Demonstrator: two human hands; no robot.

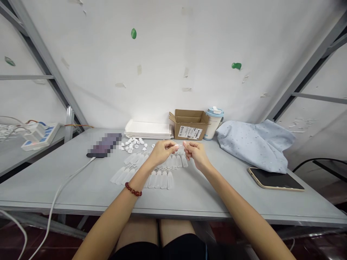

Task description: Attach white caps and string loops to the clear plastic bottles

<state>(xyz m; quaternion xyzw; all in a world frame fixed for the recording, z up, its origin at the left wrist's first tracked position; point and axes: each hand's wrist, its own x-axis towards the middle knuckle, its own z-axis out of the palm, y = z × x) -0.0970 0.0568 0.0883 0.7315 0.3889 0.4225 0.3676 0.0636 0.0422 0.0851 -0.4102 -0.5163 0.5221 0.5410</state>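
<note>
Above the middle of the table, my left hand (163, 151) and my right hand (197, 153) face each other, fingertips a short gap apart. Both are closed in a pinch. A small, thin white piece (180, 145) spans the gap, one end at each hand; its exact kind is too small to make out. Under and in front of my hands lie rows of flat, translucent white tabs (158, 180) with thin white loops at their tops. Left of my left hand, small white caps (131, 146) are scattered in a loose pile.
Behind my hands stand an open cardboard box (189, 124), a stack of white sheets (148, 129) and a blue-lidded cup (213, 124). Light blue cloth (252, 144) and a phone (275, 179) lie right. A dark device (104, 145) with a white cable (65, 184) lies left.
</note>
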